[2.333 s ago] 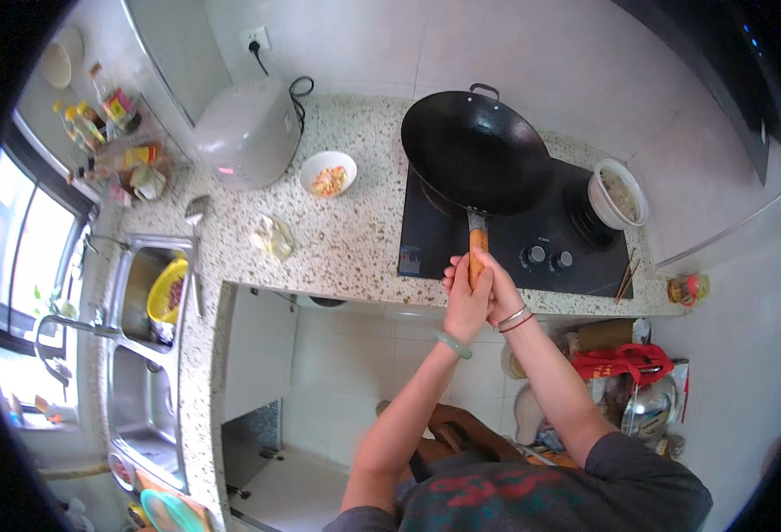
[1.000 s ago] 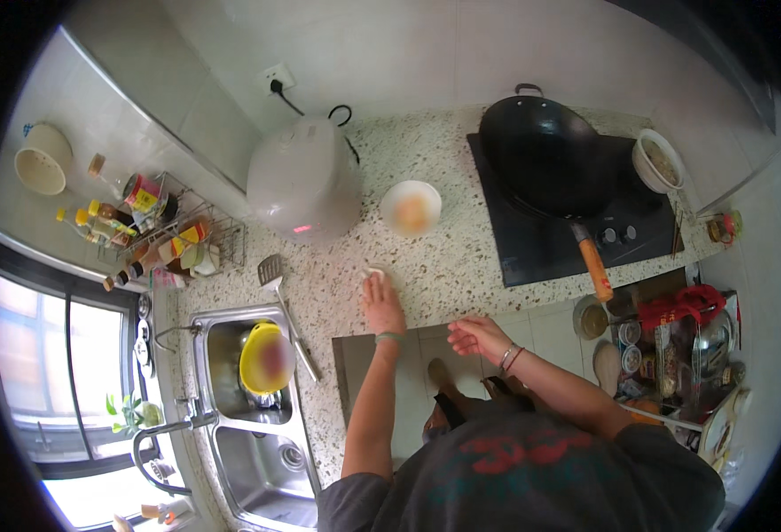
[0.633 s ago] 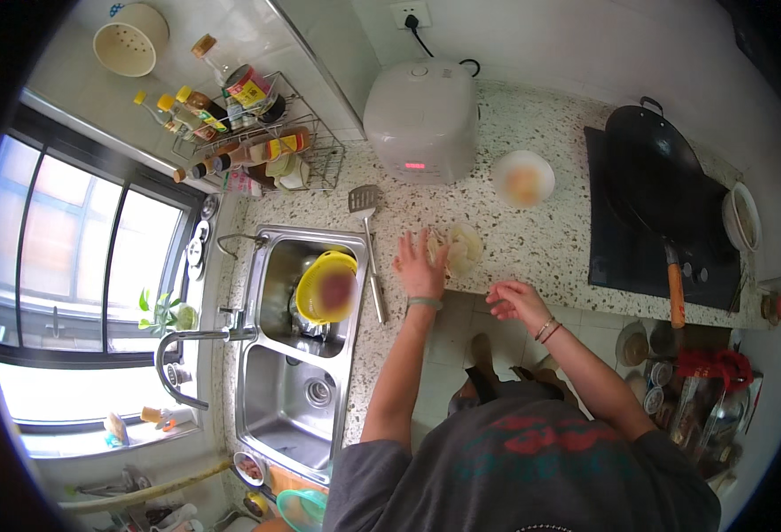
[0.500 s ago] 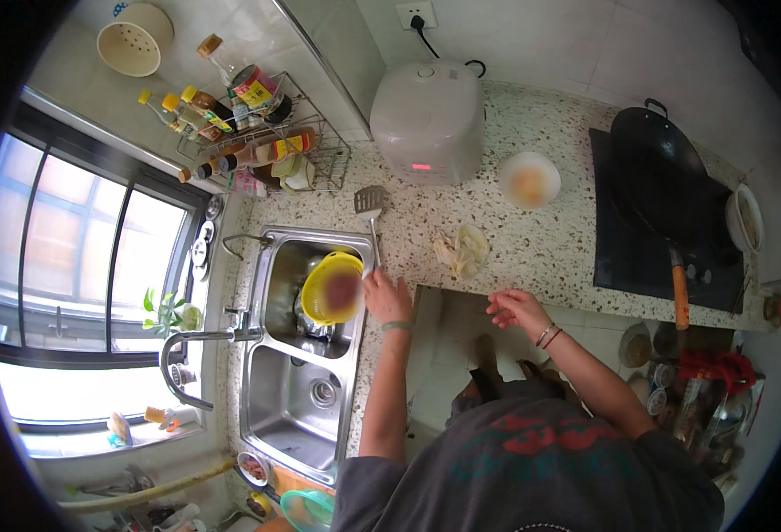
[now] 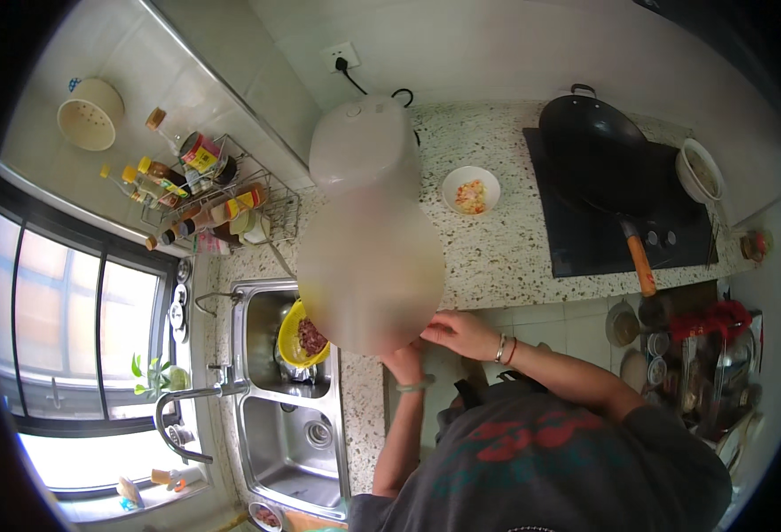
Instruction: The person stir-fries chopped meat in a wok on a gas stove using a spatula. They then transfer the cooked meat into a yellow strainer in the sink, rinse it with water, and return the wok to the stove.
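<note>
My left hand (image 5: 403, 362) is over the counter's front edge beside the sink; a round blurred patch hides its fingers. Close to it on the right is my right hand (image 5: 463, 335), its fingers curled together and reaching to the edge of the blur. Whatever lies between the fingertips is hidden. A yellow colander (image 5: 291, 344) with dark red chopped meat (image 5: 312, 337) stands in the far basin, left of my hands. Beyond the blur, a white bowl (image 5: 450, 188) holds chopped orange and pale bits.
A steel double sink (image 5: 335, 417) with a curved tap (image 5: 161, 410) lies left. Behind are a rice cooker (image 5: 364, 146) and a bottle rack (image 5: 284, 217). A black wok (image 5: 585, 142) sits on the hob (image 5: 585, 253) at right, its wooden handle (image 5: 640, 266) jutting over the edge.
My hands have come together, the right moving left toward the other. The view has shifted. A blurred patch now covers the spatula and the pale crumpled thing seen on the counter before.
</note>
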